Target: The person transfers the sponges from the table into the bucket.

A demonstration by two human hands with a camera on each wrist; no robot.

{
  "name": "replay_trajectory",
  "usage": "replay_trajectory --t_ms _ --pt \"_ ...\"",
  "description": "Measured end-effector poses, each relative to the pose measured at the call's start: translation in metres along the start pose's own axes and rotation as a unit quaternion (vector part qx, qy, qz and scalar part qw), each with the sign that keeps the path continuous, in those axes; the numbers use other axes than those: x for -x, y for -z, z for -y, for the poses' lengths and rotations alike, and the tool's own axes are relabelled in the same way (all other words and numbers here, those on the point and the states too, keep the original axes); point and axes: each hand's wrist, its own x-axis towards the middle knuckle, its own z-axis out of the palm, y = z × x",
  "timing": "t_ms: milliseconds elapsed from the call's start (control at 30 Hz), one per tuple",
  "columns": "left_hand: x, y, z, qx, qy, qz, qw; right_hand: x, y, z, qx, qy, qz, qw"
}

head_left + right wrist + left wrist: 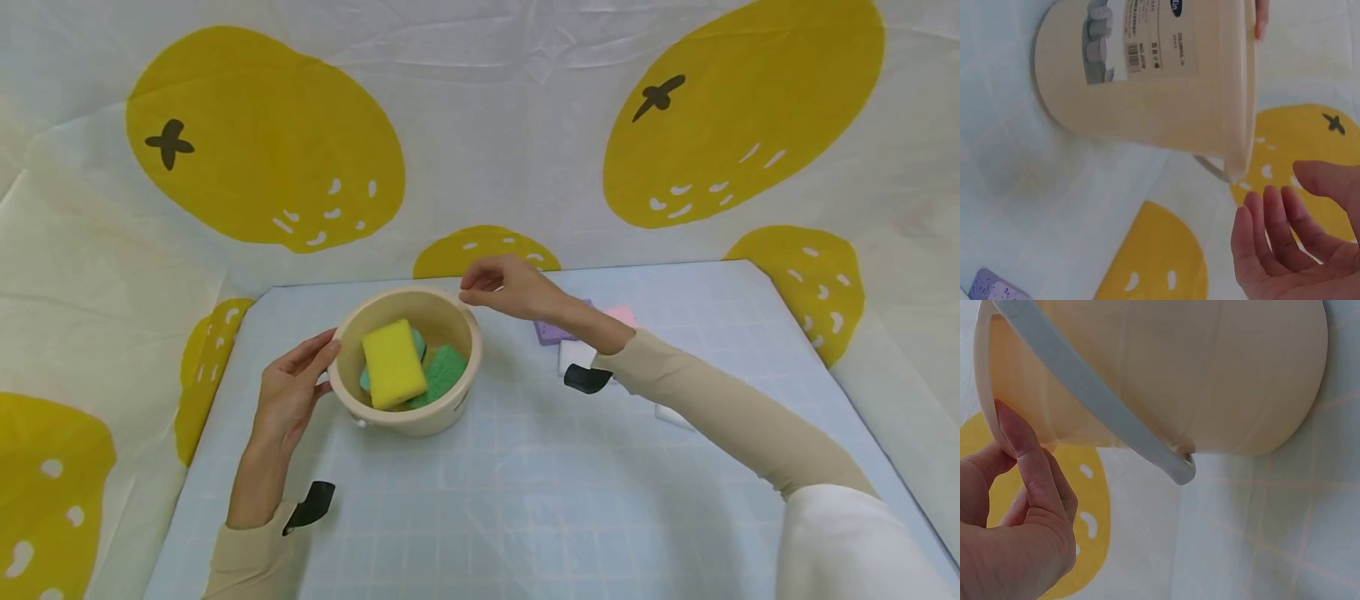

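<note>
A cream plastic bucket (pixel 420 424) stands upright on the table, its grey handle (pixel 1094 397) hanging down the side. Inside lie a yellow sponge (pixel 393 364), a green sponge (pixel 444 375) and a teal one (pixel 418 343) partly under the yellow. My left hand (pixel 291 387) pinches the bucket's rim at the left, thumb and fingers on either side of the wall. Just beyond the rim on the right side, my right hand (pixel 510 287) hovers with loosely bent fingers. In the right wrist view that hand (pixel 1300 240) holds nothing and is apart from the bucket.
Right of the bucket, partly behind my right forearm, lie a purple sponge (pixel 551 332), a pink piece (pixel 622 315) and a white block (pixel 574 357). Another white piece (pixel 672 416) shows below the sleeve. Fruit-printed sheeting (pixel 502 142) rises behind the pale blue checked table (pixel 480 517).
</note>
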Motion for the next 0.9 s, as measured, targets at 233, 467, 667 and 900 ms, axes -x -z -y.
replay_trajectory --t_ms 233,467,667,900 --pt "0.000 0.000 -0.001 0.003 0.001 0.001 1.0000 0.014 0.012 -0.019 -0.008 -0.015 -0.022 0.9996" --pt "0.001 0.000 -0.001 0.003 0.000 0.003 1.0000 0.027 0.024 -0.046 -0.011 -0.035 -0.042 0.9984" --pt "0.001 0.000 0.000 0.000 0.001 -0.001 1.0000 0.040 0.032 -0.066 -0.015 -0.067 -0.055 0.9962" --pt "0.000 0.001 0.001 0.001 -0.004 0.004 1.0000 0.056 0.037 -0.093 -0.006 -0.077 -0.073 0.9943"
